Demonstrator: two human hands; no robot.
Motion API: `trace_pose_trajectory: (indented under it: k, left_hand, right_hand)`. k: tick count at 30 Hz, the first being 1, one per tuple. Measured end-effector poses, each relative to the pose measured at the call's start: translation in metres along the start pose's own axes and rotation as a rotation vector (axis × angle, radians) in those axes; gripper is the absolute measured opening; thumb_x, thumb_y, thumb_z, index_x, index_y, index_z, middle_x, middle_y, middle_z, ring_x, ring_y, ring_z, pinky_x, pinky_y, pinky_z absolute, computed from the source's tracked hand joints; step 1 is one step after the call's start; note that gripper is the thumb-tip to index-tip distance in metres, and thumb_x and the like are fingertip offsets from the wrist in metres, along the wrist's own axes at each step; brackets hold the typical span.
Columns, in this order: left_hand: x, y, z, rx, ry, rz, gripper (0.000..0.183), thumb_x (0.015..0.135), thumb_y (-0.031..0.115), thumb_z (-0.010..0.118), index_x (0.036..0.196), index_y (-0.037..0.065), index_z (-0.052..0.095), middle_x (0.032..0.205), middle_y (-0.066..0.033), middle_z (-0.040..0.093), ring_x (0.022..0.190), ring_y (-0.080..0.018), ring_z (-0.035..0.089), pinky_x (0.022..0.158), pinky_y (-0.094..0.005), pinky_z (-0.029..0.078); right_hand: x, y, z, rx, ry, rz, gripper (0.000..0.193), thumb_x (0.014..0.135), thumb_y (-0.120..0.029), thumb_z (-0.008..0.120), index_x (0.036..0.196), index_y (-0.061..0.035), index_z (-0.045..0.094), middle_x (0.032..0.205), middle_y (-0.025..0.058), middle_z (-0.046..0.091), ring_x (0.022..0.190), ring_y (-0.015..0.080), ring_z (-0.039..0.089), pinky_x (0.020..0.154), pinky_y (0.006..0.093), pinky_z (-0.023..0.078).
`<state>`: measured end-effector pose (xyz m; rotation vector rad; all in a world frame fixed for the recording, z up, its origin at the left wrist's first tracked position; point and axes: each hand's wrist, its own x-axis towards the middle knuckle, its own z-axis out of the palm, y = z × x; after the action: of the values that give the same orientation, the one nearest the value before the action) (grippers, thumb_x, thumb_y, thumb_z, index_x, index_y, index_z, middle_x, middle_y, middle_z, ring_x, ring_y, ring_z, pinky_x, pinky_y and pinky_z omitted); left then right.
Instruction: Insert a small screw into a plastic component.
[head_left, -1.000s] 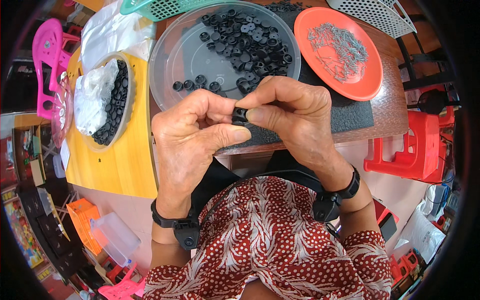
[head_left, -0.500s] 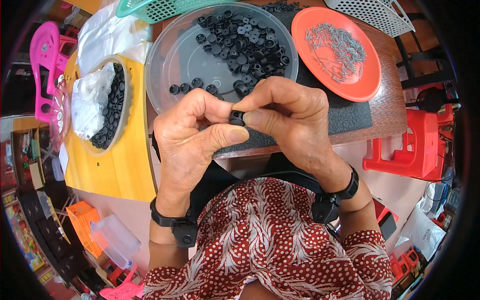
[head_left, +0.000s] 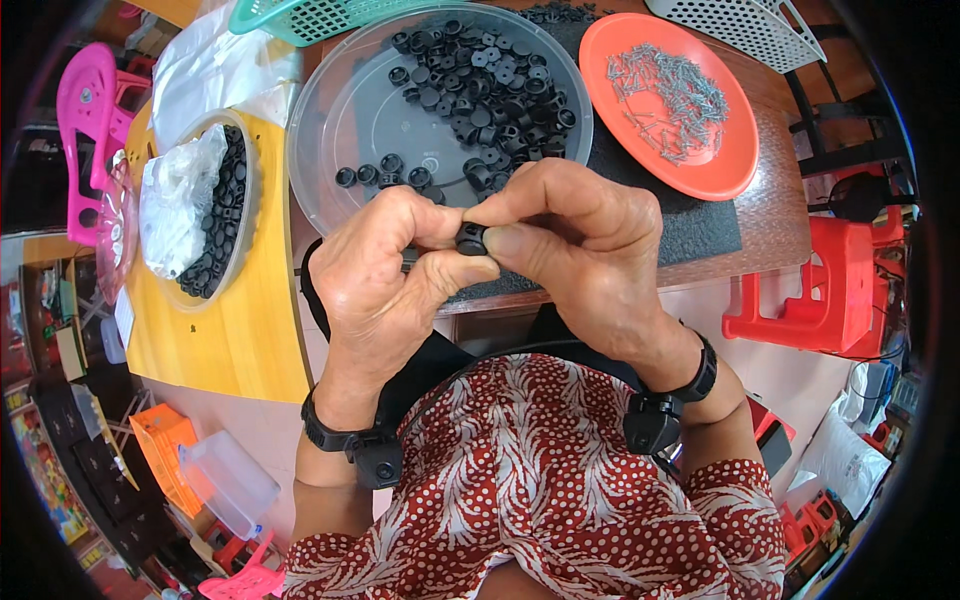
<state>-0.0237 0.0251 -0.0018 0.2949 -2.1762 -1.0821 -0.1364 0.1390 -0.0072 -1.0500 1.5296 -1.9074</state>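
Between my two hands is a small round black plastic part (head_left: 471, 238), held over the table's near edge. My left hand (head_left: 385, 255) pinches it from the left with thumb and forefinger. From the right, the thumb and forefinger of my right hand (head_left: 580, 240) press on it too. Beyond my hands lies a wide clear round tray (head_left: 340, 110). A heap of similar black parts (head_left: 490, 90) fills its right side, and several more (head_left: 385, 175) sit near its front rim. An orange plate (head_left: 735, 165) with silver screws (head_left: 665, 95) stands to the right.
A dark foam mat (head_left: 700, 230) lies under the plate. On the yellow board (head_left: 220, 350) at left, a clear tub (head_left: 245, 240) holds black parts and a plastic bag (head_left: 185, 205). Baskets, one green (head_left: 330, 20) and one white (head_left: 745, 30), stand behind. A red stool (head_left: 810, 290) is at right.
Both hands keep their pinch on the black part, with only slight shifts. My left fingers have moved a little, and the part looks slightly turned.
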Motion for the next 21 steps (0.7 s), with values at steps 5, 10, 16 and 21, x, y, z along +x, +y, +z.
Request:
trace_pose_trajectory:
  k: [5,10,16,21]
  left_hand:
    - [-0.001,0.001,0.002,0.11,0.018,0.089,0.035,0.064,0.026,0.077,0.07,0.001,0.053,0.061,-0.0057,0.051,0.051,-0.0174,0.05,0.048,-0.0266,0.04]
    - [-0.003,0.006,0.0,0.12,0.033,0.074,0.033,0.067,0.025,0.075,0.07,0.001,0.053,0.059,-0.0065,0.049,0.05,-0.0194,0.049,0.046,-0.0284,0.039]
    - [0.002,0.017,-0.003,0.287,-0.018,0.163,0.029,0.069,0.02,0.075,0.079,-0.001,0.057,0.062,-0.0042,0.048,0.053,-0.0145,0.045,0.047,-0.0241,0.035]
    - [0.006,0.017,0.001,0.421,0.017,0.307,0.025,0.067,0.013,0.075,0.08,-0.001,0.059,0.062,-0.0062,0.051,0.051,-0.0169,0.047,0.046,-0.0252,0.036]
  right_hand:
    - [-0.004,0.0,-0.001,0.023,-0.015,0.023,0.009,0.074,0.005,0.06,0.082,0.0015,0.06,0.066,0.0017,0.056,0.061,0.0025,0.047,0.051,0.0207,0.04]
    - [-0.005,-0.012,-0.003,0.081,-0.06,0.114,0.014,0.075,-0.002,0.067,0.086,0.0028,0.059,0.069,0.0029,0.057,0.061,0.0031,0.05,0.052,0.0201,0.042]
    - [0.0,-0.009,-0.006,0.197,-0.118,0.234,0.019,0.074,-0.003,0.071,0.087,0.0013,0.059,0.071,0.0022,0.058,0.06,0.0035,0.053,0.052,0.0187,0.043]
    - [0.007,-0.006,-0.01,0.428,-0.103,0.383,0.018,0.072,0.0,0.069,0.088,0.0023,0.06,0.075,0.0047,0.062,0.067,0.0064,0.057,0.059,0.0199,0.046]
